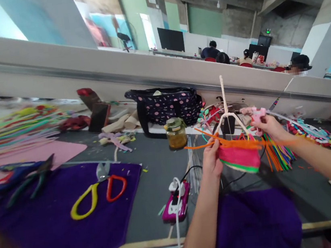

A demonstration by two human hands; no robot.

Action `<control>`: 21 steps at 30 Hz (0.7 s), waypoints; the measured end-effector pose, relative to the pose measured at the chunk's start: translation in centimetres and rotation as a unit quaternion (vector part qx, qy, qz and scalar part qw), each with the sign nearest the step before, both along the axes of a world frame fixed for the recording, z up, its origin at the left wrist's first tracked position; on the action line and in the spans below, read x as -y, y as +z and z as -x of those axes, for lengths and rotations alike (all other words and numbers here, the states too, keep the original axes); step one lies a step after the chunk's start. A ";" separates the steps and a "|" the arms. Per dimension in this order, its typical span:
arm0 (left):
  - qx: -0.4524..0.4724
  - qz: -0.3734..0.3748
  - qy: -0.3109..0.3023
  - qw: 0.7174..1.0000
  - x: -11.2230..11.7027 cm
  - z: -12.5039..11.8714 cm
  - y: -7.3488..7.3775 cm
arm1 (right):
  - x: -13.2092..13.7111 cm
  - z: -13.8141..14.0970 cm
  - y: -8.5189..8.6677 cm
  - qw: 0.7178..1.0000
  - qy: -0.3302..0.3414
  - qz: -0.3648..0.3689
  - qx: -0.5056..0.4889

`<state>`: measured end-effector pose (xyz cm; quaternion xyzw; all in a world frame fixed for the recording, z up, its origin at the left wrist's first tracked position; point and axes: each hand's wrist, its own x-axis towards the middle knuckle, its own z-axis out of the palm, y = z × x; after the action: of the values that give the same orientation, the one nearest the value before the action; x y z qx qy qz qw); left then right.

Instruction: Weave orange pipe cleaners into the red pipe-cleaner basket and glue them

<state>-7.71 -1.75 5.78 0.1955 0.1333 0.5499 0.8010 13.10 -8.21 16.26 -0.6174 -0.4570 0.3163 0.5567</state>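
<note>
My left hand (211,159) is closed on the rim of a small woven basket (239,157) with pink and green bands and a white arched handle, held above the grey table (153,170). Orange pipe cleaners (204,144) stick out sideways from the basket's rim. My right hand (267,124) is closed on a pink glue gun (254,115) just right of the basket's handle. A purple cloth (257,221) lies under the basket near the table's front edge.
Scissors with yellow and red handles (101,189) lie on a purple mat (59,219) at left, pliers (35,177) beyond. A pink power strip (175,202), a jar (175,133), a dotted bag (166,105) and heaps of coloured pipe cleaners (10,128) surround the work area. People sit far behind the partition.
</note>
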 end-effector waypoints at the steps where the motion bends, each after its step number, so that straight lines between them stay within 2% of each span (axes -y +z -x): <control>1: 0.011 0.015 0.007 1.000 -0.5 -1.0 -0.2 | 1.0 -0.2 -1.0 0.999 -0.041 -0.016 0.025; 3: 0.020 0.050 0.025 0.998 -1.5 -2.7 -1.0 | 2.8 -0.5 -3.2 0.991 -0.113 -0.058 0.046; 5: 0.018 0.080 0.041 0.996 -2.3 -4.3 -2.0 | 4.5 -0.7 -5.3 0.975 -0.189 -0.112 0.012; 7: 0.009 0.097 0.045 0.994 -3.1 -5.5 -2.9 | 5.9 -0.8 -7.2 0.964 -0.224 -0.138 -0.023; 10: -0.002 0.095 0.041 0.995 -3.8 -6.8 -4.1 | 7.4 -1.1 -9.3 0.947 -0.257 -0.181 -0.069; 14: -0.024 0.078 0.027 0.996 -3.9 -8.0 -5.7 | 8.0 -1.7 -10.6 0.934 -0.265 -0.211 -0.113; 17: -0.055 0.085 0.038 0.994 -3.7 -8.7 -7.2 | 7.6 -2.4 -11.9 0.932 -0.263 -0.206 -0.142; 21: -0.088 0.115 0.067 0.987 -3.4 -9.3 -8.8 | 6.4 -2.7 -14.7 0.934 -0.284 -0.151 -0.155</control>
<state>1.56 1.66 -2.97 0.1403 0.2784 0.5639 0.7647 15.78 -14.57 1.53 -0.5732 -0.2136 0.1638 0.7739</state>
